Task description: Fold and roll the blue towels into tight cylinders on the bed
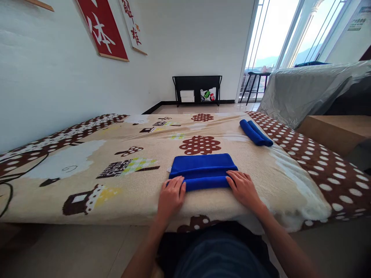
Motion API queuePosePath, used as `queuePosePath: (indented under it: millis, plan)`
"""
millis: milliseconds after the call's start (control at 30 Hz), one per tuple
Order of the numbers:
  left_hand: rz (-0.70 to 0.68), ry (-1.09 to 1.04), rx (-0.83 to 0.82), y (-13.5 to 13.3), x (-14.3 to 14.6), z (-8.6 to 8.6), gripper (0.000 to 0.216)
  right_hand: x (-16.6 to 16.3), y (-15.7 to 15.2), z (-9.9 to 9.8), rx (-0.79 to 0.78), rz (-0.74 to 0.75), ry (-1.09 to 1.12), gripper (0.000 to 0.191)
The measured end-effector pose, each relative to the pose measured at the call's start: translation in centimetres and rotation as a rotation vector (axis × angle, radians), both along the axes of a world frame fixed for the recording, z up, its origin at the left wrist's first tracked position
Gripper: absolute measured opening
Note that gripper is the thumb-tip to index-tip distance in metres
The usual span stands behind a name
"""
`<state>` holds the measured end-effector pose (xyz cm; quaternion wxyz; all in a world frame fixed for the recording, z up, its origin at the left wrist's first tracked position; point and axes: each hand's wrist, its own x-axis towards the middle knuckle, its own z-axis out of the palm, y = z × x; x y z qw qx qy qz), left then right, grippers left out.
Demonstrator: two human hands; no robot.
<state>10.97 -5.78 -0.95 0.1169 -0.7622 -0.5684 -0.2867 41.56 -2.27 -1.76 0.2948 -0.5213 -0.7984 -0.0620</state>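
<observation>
A blue towel (202,165) lies folded on the patterned blanket (121,154), its near edge partly rolled up. My left hand (171,196) rests flat at the roll's left end, fingers stretched out and touching it. My right hand (242,188) lies at the right end, fingers extended against the roll. A second blue towel (256,133), fully rolled, lies further back to the right on the blanket.
The blanket covers a low bed with a white wall on the left. A plastic-covered piece of furniture (307,88) and a wooden box (333,131) stand at the right. A black rack (197,89) and a stool (256,83) are at the far wall by the windows.
</observation>
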Motion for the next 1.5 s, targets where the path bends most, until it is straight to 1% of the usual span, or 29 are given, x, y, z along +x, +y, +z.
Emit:
queuePosePath:
  millis: [100, 167, 267, 333, 400, 467, 533, 667, 800, 900, 1000, 1100, 1200, 1267, 1333, 1367, 1400, 1467, 1500]
  plan:
    - [0.005, 0.014, 0.028, -0.7, -3.0, -0.4, 0.036, 2.5, 0.1, -0.4, -0.008, 0.037, -0.009, 0.037]
    - [-0.010, 0.045, 0.052, -1.0, -4.3, -0.6, 0.036, 3.4, 0.0, -0.6, 0.014, 0.066, -0.007, 0.037]
    - [0.030, 0.076, 0.137, -1.6, -5.3, -0.7, 0.035, 4.2, -0.2, -0.7, 0.113, 0.047, 0.031, 0.038]
    - [0.068, 0.083, 0.202, -2.0, -5.6, -0.6, 0.034, 4.7, -0.3, -0.7, 0.167, 0.058, 0.039, 0.034]
    - [0.030, 0.111, 0.214, -2.3, -6.0, -0.4, 0.034, 5.2, -0.4, -0.7, 0.170, 0.117, 0.018, 0.028]
    - [-0.047, 0.145, 0.175, -2.6, -6.3, 0.0, 0.036, 5.7, -0.5, -0.6, 0.139, 0.162, -0.018, 0.028]
    - [-0.085, 0.152, 0.119, -2.7, -6.7, 0.3, 0.037, 6.0, -0.6, -0.4, 0.095, 0.167, -0.054, 0.032]
    - [-0.069, 0.090, 0.006, -2.3, -7.0, 0.6, 0.038, 6.1, -0.4, -0.2, 0.002, 0.162, -0.071, 0.039]
    - [-0.047, -0.036, -0.091, -1.2, -7.0, 0.6, 0.031, 6.2, 0.5, -0.5, -0.049, 0.177, -0.009, 0.038]
    - [-0.025, -0.122, -0.135, -0.5, -6.8, 0.6, 0.028, 6.3, 1.1, -0.7, -0.042, 0.168, 0.051, 0.037]
    - [-0.004, -0.177, -0.131, 0.0, -6.5, 0.7, 0.026, 6.2, 1.5, -0.5, -0.024, 0.138, 0.111, 0.033]
    - [-0.014, -0.197, -0.119, 0.1, -6.5, 0.6, 0.027, 5.8, 1.4, -0.1, -0.029, 0.134, 0.154, 0.028]
    - [-0.004, -0.142, -0.115, -0.3, -6.4, 0.7, 0.028, 5.2, 1.1, 0.0, -0.022, 0.114, 0.126, 0.027]
    - [0.056, -0.070, -0.069, -0.5, -5.8, 0.9, 0.027, 4.5, 0.8, 0.0, 0.039, 0.042, 0.076, 0.025]
    - [0.113, -0.011, 0.008, -0.7, -4.4, 1.1, 0.028, 3.3, 0.4, 0.0, 0.128, -0.041, 0.045, 0.025]
    - [0.107, 0.012, 0.035, -0.7, -3.5, 1.3, 0.032, 2.6, 0.2, 0.1, 0.162, -0.059, 0.035, 0.027]
    - [0.071, 0.031, 0.046, -0.7, -2.4, 1.4, 0.037, 1.7, 0.0, 0.2, 0.181, -0.050, 0.026, 0.031]
    - [-0.052, 0.061, 0.032, -0.5, 0.1, 1.6, 0.045, -0.3, -0.6, 0.5, 0.184, 0.035, 0.013, 0.037]
    - [-0.114, 0.070, 0.023, -0.3, 1.4, 1.7, 0.045, -1.4, -0.8, 0.8, 0.176, 0.090, 0.008, 0.038]
